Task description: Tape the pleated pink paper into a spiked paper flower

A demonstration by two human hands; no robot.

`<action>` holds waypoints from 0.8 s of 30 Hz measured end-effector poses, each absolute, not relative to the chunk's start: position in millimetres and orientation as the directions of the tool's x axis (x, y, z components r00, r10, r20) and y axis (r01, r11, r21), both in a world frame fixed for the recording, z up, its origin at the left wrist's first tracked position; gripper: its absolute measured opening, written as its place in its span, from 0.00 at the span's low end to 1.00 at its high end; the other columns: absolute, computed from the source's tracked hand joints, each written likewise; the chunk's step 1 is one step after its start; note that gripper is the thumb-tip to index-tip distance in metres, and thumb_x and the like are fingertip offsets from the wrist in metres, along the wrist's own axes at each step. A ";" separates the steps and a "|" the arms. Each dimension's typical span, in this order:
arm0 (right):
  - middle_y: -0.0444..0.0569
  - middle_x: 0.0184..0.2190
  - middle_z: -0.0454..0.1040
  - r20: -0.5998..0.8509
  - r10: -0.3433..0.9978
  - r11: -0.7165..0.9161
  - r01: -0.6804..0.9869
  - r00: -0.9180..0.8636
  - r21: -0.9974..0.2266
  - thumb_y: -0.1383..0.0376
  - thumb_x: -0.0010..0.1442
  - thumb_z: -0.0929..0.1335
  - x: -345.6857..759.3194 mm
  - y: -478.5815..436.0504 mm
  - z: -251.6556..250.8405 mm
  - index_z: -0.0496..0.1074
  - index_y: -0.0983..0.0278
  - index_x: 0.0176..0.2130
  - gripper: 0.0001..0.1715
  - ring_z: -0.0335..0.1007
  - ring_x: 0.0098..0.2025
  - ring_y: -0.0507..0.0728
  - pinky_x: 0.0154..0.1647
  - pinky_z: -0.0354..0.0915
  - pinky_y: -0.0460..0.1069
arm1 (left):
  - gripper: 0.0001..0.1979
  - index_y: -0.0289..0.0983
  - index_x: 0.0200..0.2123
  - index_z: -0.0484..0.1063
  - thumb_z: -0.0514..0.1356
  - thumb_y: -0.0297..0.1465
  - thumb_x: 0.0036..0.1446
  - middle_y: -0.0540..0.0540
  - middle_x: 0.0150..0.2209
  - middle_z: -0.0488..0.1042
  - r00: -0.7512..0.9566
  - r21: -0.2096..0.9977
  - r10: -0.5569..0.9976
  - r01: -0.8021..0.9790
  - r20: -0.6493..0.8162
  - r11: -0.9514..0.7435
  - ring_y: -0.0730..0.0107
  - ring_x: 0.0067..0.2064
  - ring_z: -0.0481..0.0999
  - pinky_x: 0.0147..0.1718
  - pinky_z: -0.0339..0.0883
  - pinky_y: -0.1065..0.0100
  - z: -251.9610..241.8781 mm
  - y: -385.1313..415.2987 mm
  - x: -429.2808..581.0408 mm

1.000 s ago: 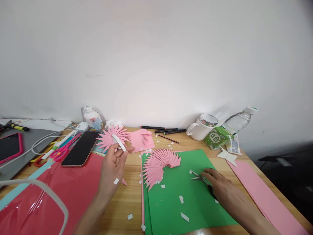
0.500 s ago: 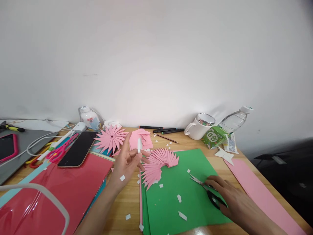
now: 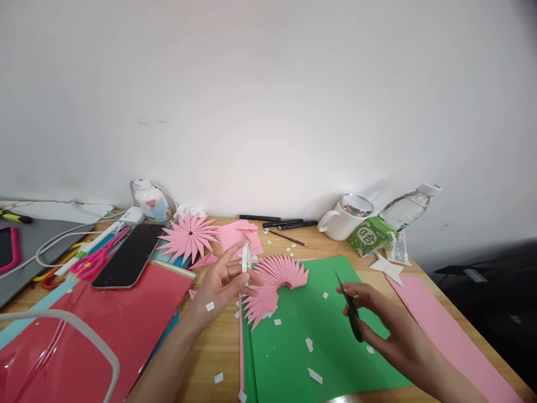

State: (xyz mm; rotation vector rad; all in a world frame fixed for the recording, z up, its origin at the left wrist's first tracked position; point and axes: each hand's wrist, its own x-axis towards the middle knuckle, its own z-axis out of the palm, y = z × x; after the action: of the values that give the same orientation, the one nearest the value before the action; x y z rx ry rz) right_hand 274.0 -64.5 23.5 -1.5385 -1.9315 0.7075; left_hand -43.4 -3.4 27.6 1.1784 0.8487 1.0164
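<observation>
My left hand [image 3: 222, 285] pinches a small roll of white tape [image 3: 246, 258] upright between thumb and fingers, just left of a curved fan of folded pink paper points [image 3: 274, 279]. A white scrap sticks to the heel of that hand. My right hand [image 3: 384, 324] has lifted a pair of black-handled scissors [image 3: 349, 309] off the green paper sheets [image 3: 335, 358], blades pointing up and away. A finished pink paper star flower [image 3: 189, 237] lies behind my left hand.
A red sheet [image 3: 104, 330] with a black phone [image 3: 128, 256] on it lies at left, beside pink scissors [image 3: 97, 258] and cables. Pens [image 3: 289, 225], a white mug [image 3: 346, 217], a green packet [image 3: 371, 236], a water bottle [image 3: 409, 208] line the wall. Long pink paper [image 3: 453, 336] lies at right. White scraps litter the wooden table [image 3: 210, 352].
My left hand carried the tape roll rightward toward the pink fan and turned it upright. My right hand closed on the scissors lying on the green paper and raised them.
</observation>
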 end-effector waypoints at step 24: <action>0.51 0.43 0.69 0.057 0.801 0.591 0.772 -0.596 -0.233 0.78 0.49 0.69 151.7 14.8 87.7 0.70 0.62 0.46 0.25 0.66 0.43 0.60 0.44 0.62 0.55 | 0.15 0.37 0.48 0.66 0.60 0.34 0.58 0.38 0.41 0.78 0.260 0.984 0.965 -0.180 0.037 0.011 0.59 0.35 0.80 0.22 0.74 0.69 15.7 -9.9 -42.5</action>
State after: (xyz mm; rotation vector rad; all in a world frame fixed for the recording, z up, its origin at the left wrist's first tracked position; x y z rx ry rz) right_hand 151.7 14.8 87.7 -1.3254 -2.6602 0.2764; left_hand -42.5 -9.9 15.7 1.1999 0.8780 1.1016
